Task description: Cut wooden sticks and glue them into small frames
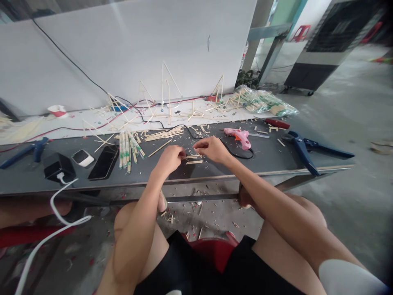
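Note:
Close to the table's front edge, my left hand (170, 159) is closed, thumb and fingers pressed together. Opposite it, my right hand (212, 148) is pinched, its fingertips pointing left. Whatever either hand holds is too small or hidden to make out. Between and just below the fingertips lie short cut wooden stick pieces (194, 162). A longer wooden stick (160, 148) lies left of my left hand, and a pile of loose sticks (166, 133) is behind it. Beyond my right hand rests a pink glue gun (241, 136) with a black cord.
Wrapped chopsticks (125, 151), a phone (104, 162), a smartwatch (82, 157) and a black charger (59, 166) lie left. Blue-handled cutters (302, 147) are at right. Stick frames (169, 96) stand along the back, near bagged chopsticks (264, 100). Cords cross the table.

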`<control>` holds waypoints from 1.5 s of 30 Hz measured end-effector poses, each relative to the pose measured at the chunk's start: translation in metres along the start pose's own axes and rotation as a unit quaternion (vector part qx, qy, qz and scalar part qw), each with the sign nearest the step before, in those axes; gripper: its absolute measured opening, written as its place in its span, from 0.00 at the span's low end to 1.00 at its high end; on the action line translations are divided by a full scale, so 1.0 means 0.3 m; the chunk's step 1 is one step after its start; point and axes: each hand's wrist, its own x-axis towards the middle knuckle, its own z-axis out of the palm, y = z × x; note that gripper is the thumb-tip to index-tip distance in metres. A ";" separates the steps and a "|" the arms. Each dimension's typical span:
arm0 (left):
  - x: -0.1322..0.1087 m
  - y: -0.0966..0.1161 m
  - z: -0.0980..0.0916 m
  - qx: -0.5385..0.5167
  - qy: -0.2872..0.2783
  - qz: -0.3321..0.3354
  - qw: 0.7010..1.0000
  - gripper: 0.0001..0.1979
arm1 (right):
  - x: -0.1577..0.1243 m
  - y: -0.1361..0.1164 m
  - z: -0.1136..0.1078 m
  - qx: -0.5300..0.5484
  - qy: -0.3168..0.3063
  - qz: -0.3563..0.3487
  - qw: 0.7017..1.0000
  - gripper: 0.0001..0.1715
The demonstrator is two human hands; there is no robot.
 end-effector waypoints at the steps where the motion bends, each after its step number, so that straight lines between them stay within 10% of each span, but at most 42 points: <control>1: -0.002 0.002 -0.009 -0.025 0.008 0.005 1.000 0.07 | 0.003 -0.007 0.002 0.020 -0.004 0.003 1.000 0.10; 11: 0.007 0.047 -0.001 -0.415 0.104 -0.042 0.903 0.16 | -0.018 -0.084 0.025 0.198 -0.013 -0.007 0.980 0.13; 33: 0.010 0.064 -0.009 -0.445 0.144 -0.059 0.882 0.14 | -0.025 -0.083 0.032 0.199 0.008 -0.017 0.980 0.14; 39: 0.008 0.051 0.007 -0.480 0.127 -0.120 0.859 0.11 | -0.047 -0.142 -0.065 0.234 0.012 -0.023 0.972 0.14; 45: -0.011 0.030 0.052 -0.268 0.069 -0.140 0.951 0.01 | -0.159 -0.190 -0.207 0.335 -0.164 -0.003 0.928 0.13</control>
